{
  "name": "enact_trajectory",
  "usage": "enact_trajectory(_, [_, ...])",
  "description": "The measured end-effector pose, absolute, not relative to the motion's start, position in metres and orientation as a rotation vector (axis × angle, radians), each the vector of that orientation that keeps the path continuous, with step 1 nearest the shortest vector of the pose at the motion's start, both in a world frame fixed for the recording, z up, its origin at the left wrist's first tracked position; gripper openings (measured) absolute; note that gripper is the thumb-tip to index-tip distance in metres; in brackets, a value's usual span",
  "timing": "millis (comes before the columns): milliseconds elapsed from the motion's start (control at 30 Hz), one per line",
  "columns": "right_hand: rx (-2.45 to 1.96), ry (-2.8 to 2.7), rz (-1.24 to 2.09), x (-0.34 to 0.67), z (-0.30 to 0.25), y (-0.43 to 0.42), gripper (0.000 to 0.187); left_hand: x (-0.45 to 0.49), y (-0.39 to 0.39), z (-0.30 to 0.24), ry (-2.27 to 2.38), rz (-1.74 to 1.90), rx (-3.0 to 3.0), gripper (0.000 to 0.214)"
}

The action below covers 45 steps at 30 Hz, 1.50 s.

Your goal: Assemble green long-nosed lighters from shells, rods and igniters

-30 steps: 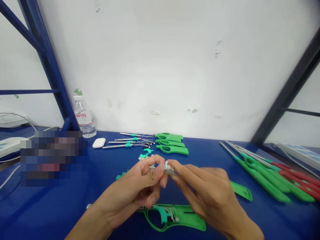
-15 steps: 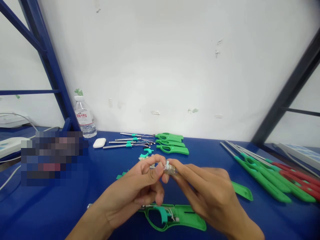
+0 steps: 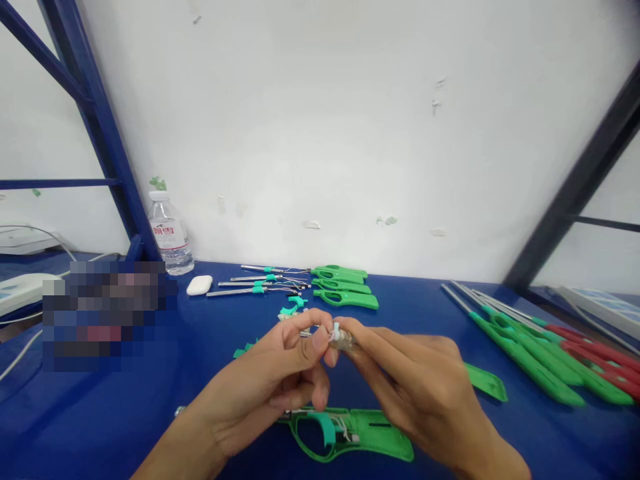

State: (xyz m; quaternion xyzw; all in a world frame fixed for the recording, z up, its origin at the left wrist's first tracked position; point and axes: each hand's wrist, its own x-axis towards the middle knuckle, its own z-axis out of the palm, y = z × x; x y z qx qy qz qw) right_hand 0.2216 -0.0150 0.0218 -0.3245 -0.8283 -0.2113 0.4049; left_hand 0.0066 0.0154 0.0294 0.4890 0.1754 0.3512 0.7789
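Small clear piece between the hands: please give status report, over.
Right hand: holding small clear piece. Left hand: at its pale end, exact grip hidden. Hands partly cover the piece; open green handle lies below.

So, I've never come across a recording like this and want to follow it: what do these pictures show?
There is no machine: these are a person's bare left hand and right hand. Every picture comes from one camera on that person's head, looking forward and down.

The right hand holds a small translucent part, and the left hand pinches at its pale end. Below them, on a blue table, lies an open green plastic shell with a curved teal piece inside.

Farther back are green plastic handles, thin metal rods and a clear plastic bottle.
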Motion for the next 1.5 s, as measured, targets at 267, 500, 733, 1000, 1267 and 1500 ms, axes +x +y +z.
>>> enact_trajectory(267, [-0.825,-2.087,-0.540,0.2227,0.0213,-0.0148,0.028,0.0082,0.0138,0.0339,0.394,0.770,1.071,0.041])
enact_trajectory(500, [-0.803,-2.089,-0.549,0.2248,0.0206,-0.0144,0.028,0.0075,0.0154,0.0317,0.399,0.765,1.074,0.040])
enact_trajectory(733, [-0.811,-2.097,-0.529,0.2251,0.0203,-0.0144,0.030,0.0089,0.0159,0.0266,0.388,0.765,1.087,0.040])
enact_trajectory(1000, [-0.815,-2.109,-0.497,0.2248,0.0201,-0.0143,0.033,0.0100,0.0166,0.0246,0.400,0.764,1.089,0.042])
enact_trajectory(1267, [-0.797,-2.064,-0.445,0.2231,0.0210,-0.0172,0.031,0.0091,0.0141,0.0287,0.423,0.752,1.073,0.048])
enact_trajectory(1500, [-0.791,-2.059,-0.434,0.2231,0.0206,-0.0160,0.032,0.0082,0.0127,0.0300,0.452,0.747,1.102,0.048])
